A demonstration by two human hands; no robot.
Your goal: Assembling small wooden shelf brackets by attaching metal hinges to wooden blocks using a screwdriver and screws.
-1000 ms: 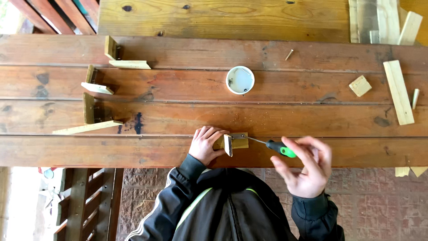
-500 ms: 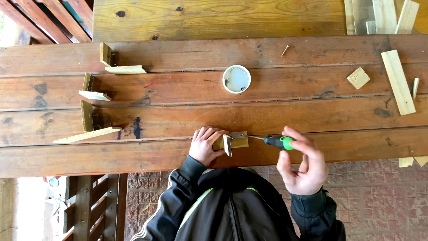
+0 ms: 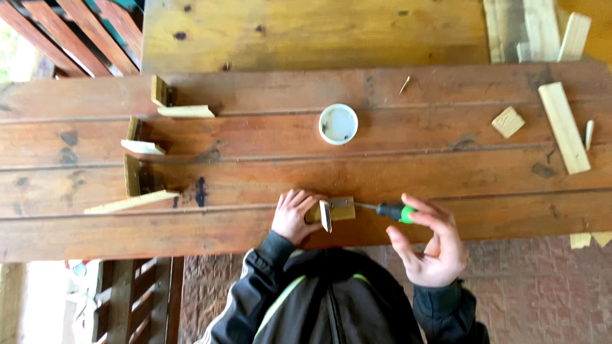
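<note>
Since a moment ago my right hand (image 3: 428, 245) has shifted its hold on the screwdriver (image 3: 382, 209), the fingers now curled round the green-and-black handle from the side while the shaft stays level and points left into the small wooden block (image 3: 338, 209). My left hand (image 3: 294, 215) has barely moved: its fingers are closed over the left end of the block, pressing it down on the plank table (image 3: 255, 178) so it cannot slide under the push of the tool. A pale thin strip (image 3: 326, 216) stands against the block, just beside my fingers. The block sits at the near edge, close to my body, where both hands reach easily. The white round lid (image 3: 338, 123) lies apart, further up the table; similar finished pieces (image 3: 143, 146) line the left side.
</note>
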